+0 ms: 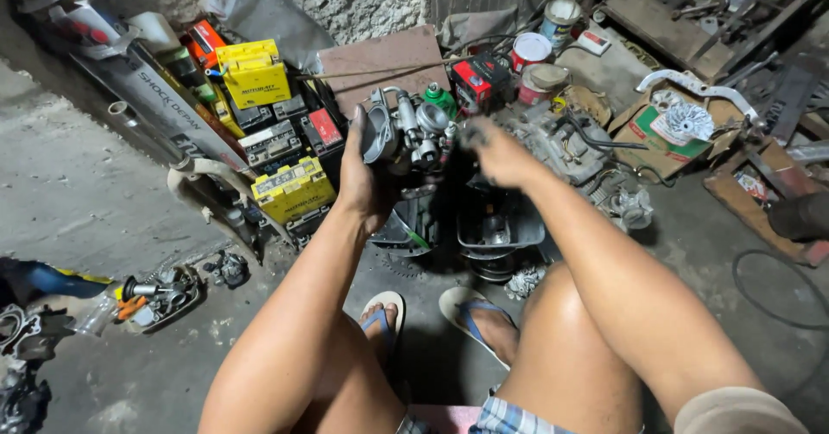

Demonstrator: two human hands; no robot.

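The metal carburetor (406, 132) is held up in front of the seated person, above the knees and the sandalled feet (432, 317), roughly on the body's midline but nearer the left side; its long axis runs more or less upright, tilted a little toward the right, with the round silver cap and fittings facing the right hand. The left hand (363, 179) is the nearer of the two: it grips the carburetor from the left and from below, palm against the body, thumb up along its edge, fingers wrapped behind and hidden. The right hand (496, 149) sits just beside the part on its right, at about the same height, blurred, fingertips turned in toward the fittings; whether it touches them or pinches anything I cannot tell (a dark smudge at the fingertips may be a small tool or only shadow). Both forearms reach forward from the knees, elbows low, wrists raised. Behind the hands lie yellow battery boxes (272, 132), an engine block (561, 145) and paint tins (531, 50) on the concrete floor (78, 201)
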